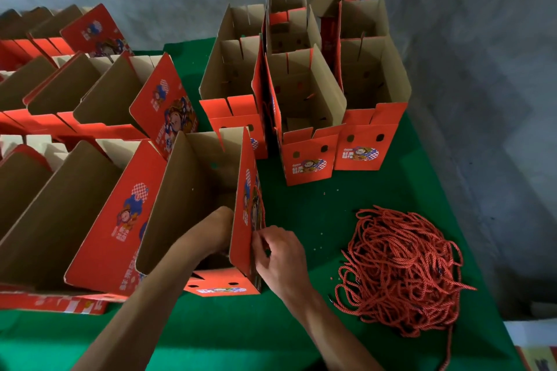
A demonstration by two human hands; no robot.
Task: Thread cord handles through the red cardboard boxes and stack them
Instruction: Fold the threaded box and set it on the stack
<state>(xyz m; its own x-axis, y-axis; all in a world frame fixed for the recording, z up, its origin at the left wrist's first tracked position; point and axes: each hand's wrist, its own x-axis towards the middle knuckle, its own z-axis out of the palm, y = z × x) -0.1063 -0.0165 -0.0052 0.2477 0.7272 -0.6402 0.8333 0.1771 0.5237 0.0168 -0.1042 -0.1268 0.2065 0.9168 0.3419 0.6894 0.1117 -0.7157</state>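
Head view: one frame, looking down on a green table [316,214]
Left of frame, box rows: open red cardboard boxes [99,220] packed side by side, brown insides up; whether they carry cords cannot be told
Centre, box in hand: an open red box [193,190] stands at lower centre, its printed side wall facing right
Left hand: the left hand [221,221] reaches down inside this box behind the printed wall; its fingers are hidden, so their state cannot be told
Right hand: the right hand [278,253] is against the outside of the same wall, fingers curled together in a pinch at the wall; a thin red cord [261,205] appears to run up the wall from the pinch
Upper centre, grouped boxes: more upright red boxes [310,117] stand close together, punched holes showing in their front panels
Lower right, cord supply: a loose tangle of red cords [404,274] lies on the table, well apart from the box in hand
Step in hand: judged as threading a cord handle through a hole in the side wall, fed from outside, received inside
Next move calls for: aligning the cord end with the hole, securing it inside, then repeating for the other end before moving the box to the grouped boxes
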